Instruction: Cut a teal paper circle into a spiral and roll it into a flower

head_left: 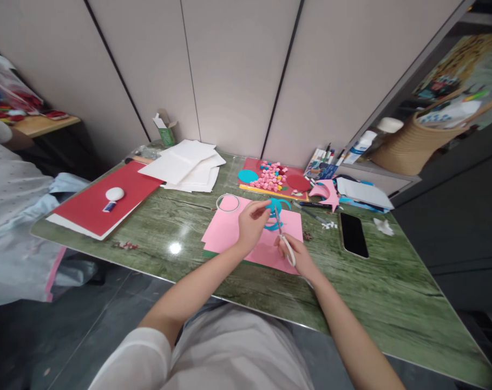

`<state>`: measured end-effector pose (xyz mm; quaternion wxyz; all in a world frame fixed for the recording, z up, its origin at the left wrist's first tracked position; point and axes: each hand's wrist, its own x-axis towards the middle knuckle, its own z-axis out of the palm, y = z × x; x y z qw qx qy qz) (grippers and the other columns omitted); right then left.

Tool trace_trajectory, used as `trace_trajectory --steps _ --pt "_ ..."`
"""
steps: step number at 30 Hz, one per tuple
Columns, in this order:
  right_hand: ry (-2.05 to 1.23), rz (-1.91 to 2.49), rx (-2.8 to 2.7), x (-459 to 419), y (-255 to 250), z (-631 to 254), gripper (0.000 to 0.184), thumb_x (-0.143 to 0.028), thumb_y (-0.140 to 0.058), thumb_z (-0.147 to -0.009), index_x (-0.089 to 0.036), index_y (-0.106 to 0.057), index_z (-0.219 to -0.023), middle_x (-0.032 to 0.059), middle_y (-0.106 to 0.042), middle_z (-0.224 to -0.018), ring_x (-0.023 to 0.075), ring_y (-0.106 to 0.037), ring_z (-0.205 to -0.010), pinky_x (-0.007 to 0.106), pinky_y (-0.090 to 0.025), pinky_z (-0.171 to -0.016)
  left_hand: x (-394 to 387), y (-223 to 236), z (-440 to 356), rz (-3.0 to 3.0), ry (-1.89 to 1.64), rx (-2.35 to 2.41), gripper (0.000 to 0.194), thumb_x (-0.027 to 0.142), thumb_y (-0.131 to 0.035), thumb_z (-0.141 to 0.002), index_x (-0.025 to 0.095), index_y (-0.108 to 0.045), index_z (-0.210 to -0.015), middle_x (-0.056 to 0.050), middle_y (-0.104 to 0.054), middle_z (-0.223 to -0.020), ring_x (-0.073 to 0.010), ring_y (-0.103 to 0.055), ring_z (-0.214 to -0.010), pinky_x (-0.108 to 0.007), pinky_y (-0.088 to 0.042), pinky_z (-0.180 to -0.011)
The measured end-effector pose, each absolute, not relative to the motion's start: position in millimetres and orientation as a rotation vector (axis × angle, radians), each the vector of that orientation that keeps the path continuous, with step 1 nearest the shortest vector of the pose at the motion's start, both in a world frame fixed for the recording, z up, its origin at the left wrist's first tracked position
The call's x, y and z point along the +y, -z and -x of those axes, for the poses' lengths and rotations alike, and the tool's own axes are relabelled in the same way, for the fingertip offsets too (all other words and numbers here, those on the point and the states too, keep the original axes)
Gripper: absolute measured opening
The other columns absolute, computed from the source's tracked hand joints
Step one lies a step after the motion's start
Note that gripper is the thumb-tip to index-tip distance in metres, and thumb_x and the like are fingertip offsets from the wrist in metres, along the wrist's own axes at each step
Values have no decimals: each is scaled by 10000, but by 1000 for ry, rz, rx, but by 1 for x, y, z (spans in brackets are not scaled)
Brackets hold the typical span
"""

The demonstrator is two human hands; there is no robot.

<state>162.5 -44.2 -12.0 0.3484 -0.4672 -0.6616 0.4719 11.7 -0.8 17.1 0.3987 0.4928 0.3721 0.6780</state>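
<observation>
My left hand (251, 223) pinches a piece of blue paper (275, 205) over the middle of the table. The paper has a rounded shape, and a thin curved strip of it hangs at its right. My right hand (297, 253) is closed on white-handled scissors (287, 248), whose blades point up at the blue paper. Below both hands lie pink paper sheets (221, 233), with a green sheet showing under their front edge. Left of my left hand, a ring-shaped item (228, 203) rests on the pink paper.
Behind the hands, a red sheet carries a pile of small pink pieces (272, 176) and a blue paper circle (248, 176). A phone (353, 234) lies at right, white sheets (184, 165) and red paper (107, 203) at left. A person in pale clothing (18, 216) is at far left.
</observation>
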Motion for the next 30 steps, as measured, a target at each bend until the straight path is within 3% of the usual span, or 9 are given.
trace_trajectory --steps 18,30 --pt "-1222 1190 -1711 -45 9 -162 292 -459 -411 -814 -182 -501 -785 -30 -443 -558 114 -417 -534 238 -348 -545 -1 -17 -12 -1275 -1644 942 205 247 -584 -700 173 -653 -879 -64 -606 -877 -135 -568 -757 -252 -485 -634" --pt "-1250 1197 -1714 -45 12 -163 305 -474 -419 -804 -183 -508 -785 -31 -443 -552 111 -411 -517 232 -339 -520 2 -15 -10 -1226 -1672 989 218 238 -580 -706 170 -632 -906 -63 -639 -867 -149 -586 -786 -286 -477 -717"
